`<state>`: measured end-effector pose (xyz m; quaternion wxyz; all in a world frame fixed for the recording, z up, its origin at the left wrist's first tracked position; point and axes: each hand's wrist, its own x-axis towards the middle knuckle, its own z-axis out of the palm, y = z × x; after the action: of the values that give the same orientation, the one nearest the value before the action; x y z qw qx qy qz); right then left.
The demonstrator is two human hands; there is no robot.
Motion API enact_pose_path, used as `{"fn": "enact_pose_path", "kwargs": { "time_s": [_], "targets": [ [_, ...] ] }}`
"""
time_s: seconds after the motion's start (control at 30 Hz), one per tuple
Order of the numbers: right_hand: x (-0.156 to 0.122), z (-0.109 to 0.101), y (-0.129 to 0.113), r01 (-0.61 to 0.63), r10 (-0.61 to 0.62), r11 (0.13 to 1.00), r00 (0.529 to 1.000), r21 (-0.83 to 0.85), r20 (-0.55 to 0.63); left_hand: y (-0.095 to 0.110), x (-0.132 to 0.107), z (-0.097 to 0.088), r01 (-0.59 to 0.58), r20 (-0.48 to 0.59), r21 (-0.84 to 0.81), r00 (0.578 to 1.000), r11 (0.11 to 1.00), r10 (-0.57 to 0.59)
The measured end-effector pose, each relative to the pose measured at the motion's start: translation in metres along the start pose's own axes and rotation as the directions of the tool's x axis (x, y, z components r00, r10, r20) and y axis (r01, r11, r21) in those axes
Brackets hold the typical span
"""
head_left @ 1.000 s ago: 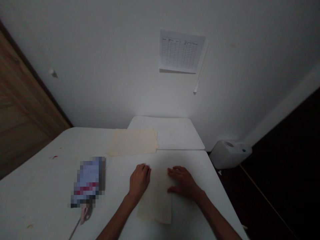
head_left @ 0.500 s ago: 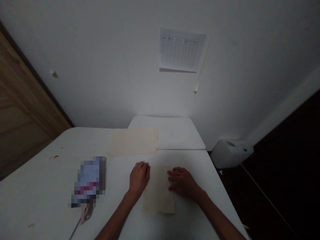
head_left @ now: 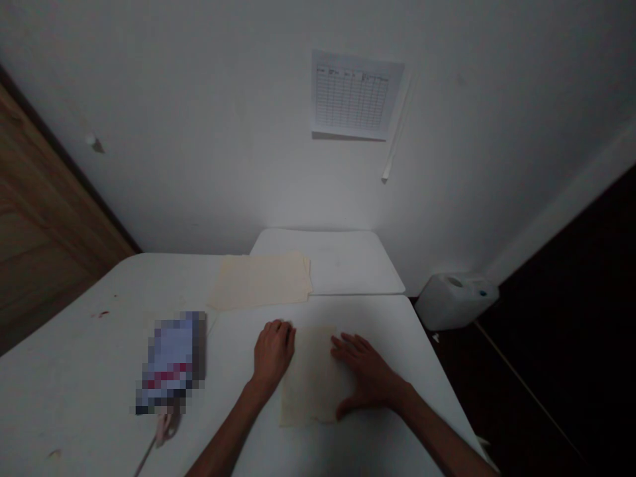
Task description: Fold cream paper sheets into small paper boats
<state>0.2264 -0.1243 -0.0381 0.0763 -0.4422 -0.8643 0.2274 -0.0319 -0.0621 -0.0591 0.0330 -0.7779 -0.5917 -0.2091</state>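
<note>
A thin cream cloth [head_left: 312,377] lies flat on the white table in front of me, its near edge slightly uneven. At its far left corner is my left hand [head_left: 273,352], fingers curled and pressed together against the edge; what is between them is partly hidden. My right hand [head_left: 366,372] rests over the right edge, fingers spread forward and the thumb stretched toward the near right corner. Farther back, a larger stack of cream cloth pieces [head_left: 261,281] lies flat, its layers slightly out of line at the right end.
On the left of the white table [head_left: 74,358] lies a blurred-out bluish object [head_left: 171,358] with a cord. A white board or second tabletop [head_left: 342,262] adjoins the wall. A white plastic jug [head_left: 454,305] stands on the floor right. A printed sheet [head_left: 355,96] hangs on the wall.
My right hand has spread wider, its thumb swinging down toward the cloth's near right corner. My left hand stays at the left edge. The view has shifted slightly.
</note>
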Motion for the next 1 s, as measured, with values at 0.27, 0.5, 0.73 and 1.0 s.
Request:
{"fn": "enact_pose_path", "kwargs": {
  "time_s": [0.27,0.5,0.73,1.0],
  "targets": [
    [0.002,-0.003,-0.002,-0.009,0.01,1.0,0.999,-0.009,0.054,0.004,-0.007,-0.005,-0.07,-0.091,0.03,0.993,0.997,0.072],
    [0.007,-0.001,0.003,-0.012,0.015,0.999,0.996,-0.038,0.09,0.038,-0.05,0.001,-0.385,-0.003,-0.096,0.922,0.918,0.386],
    [0.007,-0.001,0.003,-0.002,0.008,0.998,0.995,-0.057,0.103,0.054,-0.064,0.023,-0.358,0.053,0.023,0.933,0.933,0.356],
    [0.007,0.001,0.003,-0.009,0.014,0.998,0.995,-0.058,0.099,0.046,-0.072,0.013,-0.336,0.046,0.084,0.942,0.938,0.333]
  ]
}}
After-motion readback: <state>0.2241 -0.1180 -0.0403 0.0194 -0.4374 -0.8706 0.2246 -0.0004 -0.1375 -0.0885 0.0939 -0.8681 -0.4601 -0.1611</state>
